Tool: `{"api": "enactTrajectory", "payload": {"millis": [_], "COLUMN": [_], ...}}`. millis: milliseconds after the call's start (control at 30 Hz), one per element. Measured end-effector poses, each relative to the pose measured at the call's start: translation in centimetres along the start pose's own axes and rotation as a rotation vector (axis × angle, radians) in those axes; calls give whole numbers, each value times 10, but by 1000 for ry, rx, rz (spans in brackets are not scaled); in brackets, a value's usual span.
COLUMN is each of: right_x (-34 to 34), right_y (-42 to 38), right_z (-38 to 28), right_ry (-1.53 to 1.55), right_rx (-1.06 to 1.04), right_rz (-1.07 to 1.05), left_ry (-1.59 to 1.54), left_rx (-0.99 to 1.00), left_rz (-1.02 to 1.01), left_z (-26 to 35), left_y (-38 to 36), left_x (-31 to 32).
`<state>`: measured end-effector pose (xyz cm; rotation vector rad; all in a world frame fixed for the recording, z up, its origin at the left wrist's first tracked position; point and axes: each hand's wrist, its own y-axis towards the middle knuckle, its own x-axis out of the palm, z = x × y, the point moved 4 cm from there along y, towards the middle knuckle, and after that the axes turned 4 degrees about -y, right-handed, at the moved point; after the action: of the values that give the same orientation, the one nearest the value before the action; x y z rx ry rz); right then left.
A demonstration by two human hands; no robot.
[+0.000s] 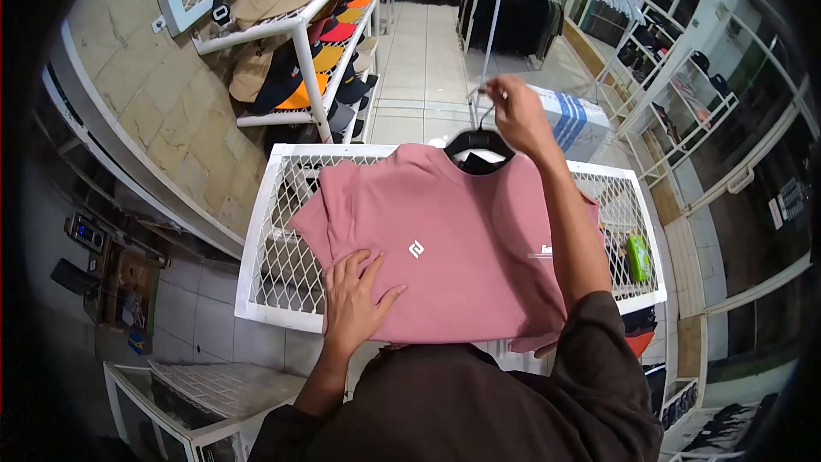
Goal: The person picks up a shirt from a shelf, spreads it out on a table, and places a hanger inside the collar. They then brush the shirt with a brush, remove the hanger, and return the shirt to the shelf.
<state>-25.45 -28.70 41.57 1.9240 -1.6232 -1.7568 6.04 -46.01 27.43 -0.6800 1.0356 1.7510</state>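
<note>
A pink T-shirt (453,282) with small white prints lies spread out, its neck pointing away from me. In its neckline sits a black clothes hanger (466,142), the hook standing up above the collar. My right hand (518,116) is closed on that hook, thumb and fingers pinched together. Near the shirt's lower left side, my left hand (352,312) rests flat on the fabric with its fingers spread. Under the shirt is a white-framed wire mesh table (254,278); the shirt hides most of its mesh.
A green packet (638,257) is at the table's right side. Behind the table stands a white box with blue stripes (575,124). Shelves of caps (299,47) line the left wall. Clothes racks (513,21) stand further back, and glass doors (761,180) run along the right.
</note>
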Motion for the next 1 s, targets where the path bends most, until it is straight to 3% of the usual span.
{"api": "enactTrajectory", "payload": {"millis": [200, 267, 433, 500, 667, 733, 833, 867, 933, 1000], "right_x": [-106, -147, -232, -257, -284, -283, -274, -272, -266, -262], "right_y": [-14, -37, -121, -150, -195, -210, -225, -230, -239, -249], "right_z": [-69, -97, -144, -163, -197, -202, -201, -200, -196, -182], "right_ry": [69, 9, -76, -38, -179, -111, -57, -64, -48, 2], "right_rx": [-126, -227, -177, -164, -174, -76, -34, -34, -22, -84], "right_rz": [385, 496, 659, 638, 593, 543, 478, 439, 410, 405], "left_ry": [-108, -133, -225, -247, -255, -317, -320, -321, -296, -322], "left_rx": [81, 264, 601, 770, 811, 782, 741, 745, 680, 666], "left_rz": [36, 126, 308, 433, 570, 560, 348, 348, 124, 119], "left_z": [10, 33, 94, 118, 175, 192, 213, 218, 228, 242], "left_y": [-5, -7, -23, -36, -52, -51, -45, -45, -43, -45], "left_x": [-10, -32, -84, -100, -114, -108, -89, -83, -63, -46]}}
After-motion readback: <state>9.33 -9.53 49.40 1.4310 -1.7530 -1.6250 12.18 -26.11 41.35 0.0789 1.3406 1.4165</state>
